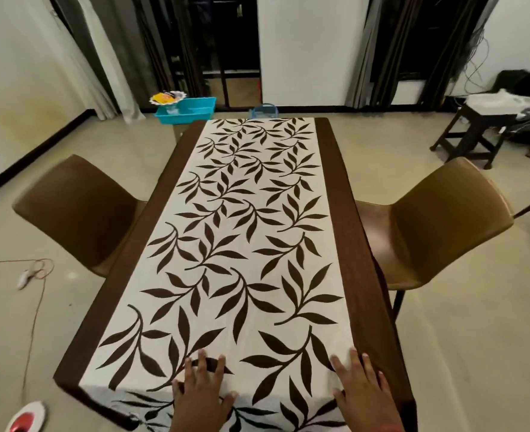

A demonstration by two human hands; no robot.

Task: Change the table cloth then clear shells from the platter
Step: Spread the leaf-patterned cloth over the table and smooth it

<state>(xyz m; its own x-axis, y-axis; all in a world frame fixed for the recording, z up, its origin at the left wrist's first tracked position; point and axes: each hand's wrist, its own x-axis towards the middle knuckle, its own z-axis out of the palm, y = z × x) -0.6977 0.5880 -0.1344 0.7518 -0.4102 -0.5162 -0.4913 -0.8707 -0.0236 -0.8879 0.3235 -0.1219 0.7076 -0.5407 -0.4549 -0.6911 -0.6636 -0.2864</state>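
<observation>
A cream table cloth (245, 238) with dark brown leaf print and brown side bands covers the long table from the near edge to the far end. My left hand (203, 391) lies flat on the cloth at the near edge, fingers spread. My right hand (362, 388) presses flat on the cloth near the right brown band, fingers straight. A white platter (167, 98) with yellow contents sits on a teal tray (192, 112) on the floor beyond the table's far left corner.
Brown chairs stand at the left (77, 210) and right (438, 226) of the table. A dark stool (472, 132) with white cloth is at the far right. A small blue basket (264, 111) sits past the far end. A red cord (39, 291) trails over the left floor.
</observation>
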